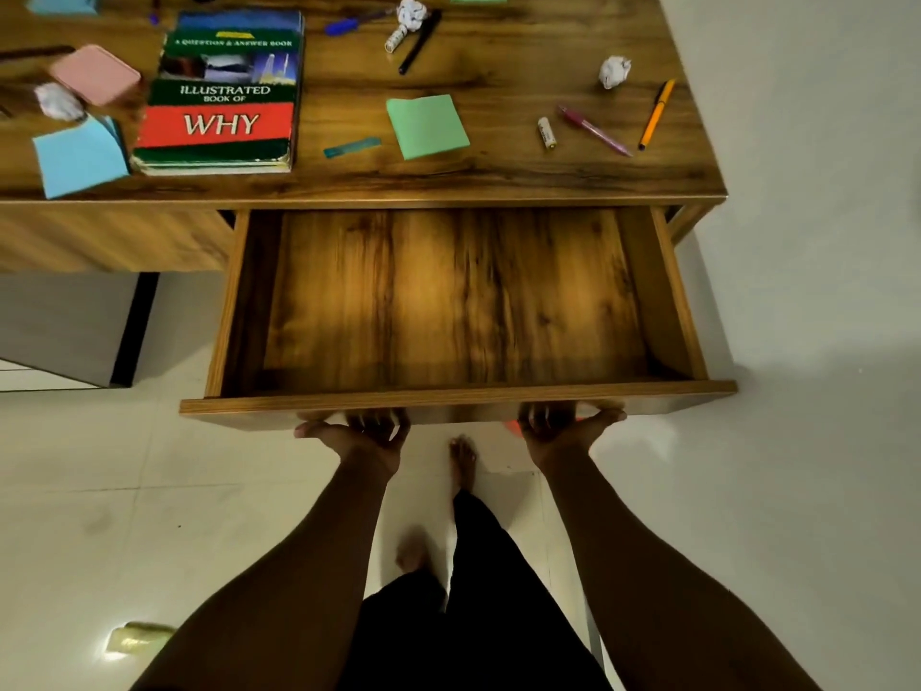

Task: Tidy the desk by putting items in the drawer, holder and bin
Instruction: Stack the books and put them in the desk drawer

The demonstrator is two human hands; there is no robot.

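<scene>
Left hand (359,433) and right hand (568,426) both curl under the drawer (448,394) front, gripping it evenly, probably so it sits wide open for the bench (498,177) clutter.

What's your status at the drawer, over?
Left hand, right hand gripping drawer front. Drawer open. Book, green note, orange pen on desk.

Wood-grained worktop (498,67) and drawer (448,301), glossy floor (99,466)

Crumpled paper (614,71) is seen on the grained worktop; the book (224,92) is covered in shiny card.
</scene>
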